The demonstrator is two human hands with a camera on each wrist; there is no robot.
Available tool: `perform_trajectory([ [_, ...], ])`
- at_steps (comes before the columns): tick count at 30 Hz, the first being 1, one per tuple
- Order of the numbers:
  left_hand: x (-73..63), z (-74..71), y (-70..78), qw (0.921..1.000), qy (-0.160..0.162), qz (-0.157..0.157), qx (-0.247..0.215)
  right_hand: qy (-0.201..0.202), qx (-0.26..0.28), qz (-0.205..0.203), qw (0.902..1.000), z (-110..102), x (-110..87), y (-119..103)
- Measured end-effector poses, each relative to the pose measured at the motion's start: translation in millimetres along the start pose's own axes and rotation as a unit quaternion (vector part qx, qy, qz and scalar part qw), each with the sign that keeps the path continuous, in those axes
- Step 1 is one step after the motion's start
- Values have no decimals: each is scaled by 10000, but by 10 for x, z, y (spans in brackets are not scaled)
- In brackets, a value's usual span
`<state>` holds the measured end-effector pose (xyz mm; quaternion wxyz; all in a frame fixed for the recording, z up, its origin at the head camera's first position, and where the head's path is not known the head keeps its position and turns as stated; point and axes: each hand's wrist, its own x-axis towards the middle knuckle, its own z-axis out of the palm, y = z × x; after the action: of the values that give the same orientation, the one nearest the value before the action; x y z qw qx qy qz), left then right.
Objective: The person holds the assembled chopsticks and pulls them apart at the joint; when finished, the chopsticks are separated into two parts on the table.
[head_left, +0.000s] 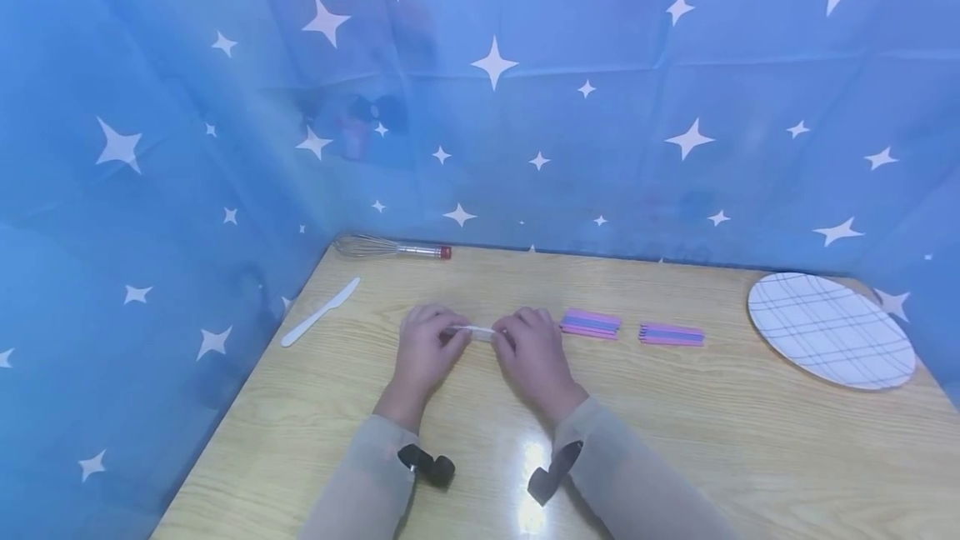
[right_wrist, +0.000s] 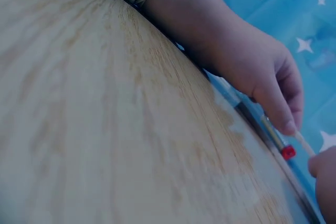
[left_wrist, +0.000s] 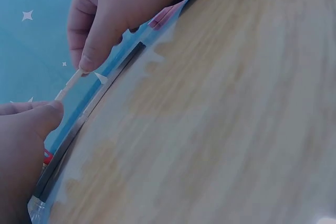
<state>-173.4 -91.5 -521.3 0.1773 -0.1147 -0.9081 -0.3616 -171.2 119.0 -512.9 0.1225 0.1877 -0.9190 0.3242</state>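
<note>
Both hands are raised over the middle of the table, facing each other across a thin whitish stick [head_left: 474,328]. My left hand [head_left: 427,348] pinches one end of it between thumb and fingers, and my right hand [head_left: 534,357] pinches the other. Seen in the left wrist view, the short bare length of the stick [left_wrist: 69,86] spans the gap between the thumb tips. The right wrist view shows the stick [right_wrist: 304,144] above the far table edge. Its ends are hidden inside the fingers.
Right of the hands lie two groups of pink and blue sticks [head_left: 591,323] [head_left: 671,334]. A checked oval plate [head_left: 832,330] stands far right. At the back left are a whisk [head_left: 393,248] and a white knife [head_left: 321,312]. A blue starred curtain [head_left: 495,123] borders the wooden table [head_left: 675,440].
</note>
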Motion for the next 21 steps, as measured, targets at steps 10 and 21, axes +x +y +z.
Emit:
perform_trajectory([
  [10,-18,3,36,10000,43,33,-5,103,116,-3,9999,-1,-34,38],
  [21,-2,31,56,9999,85,110,97,158,214,26,9996,-70,-81,85],
])
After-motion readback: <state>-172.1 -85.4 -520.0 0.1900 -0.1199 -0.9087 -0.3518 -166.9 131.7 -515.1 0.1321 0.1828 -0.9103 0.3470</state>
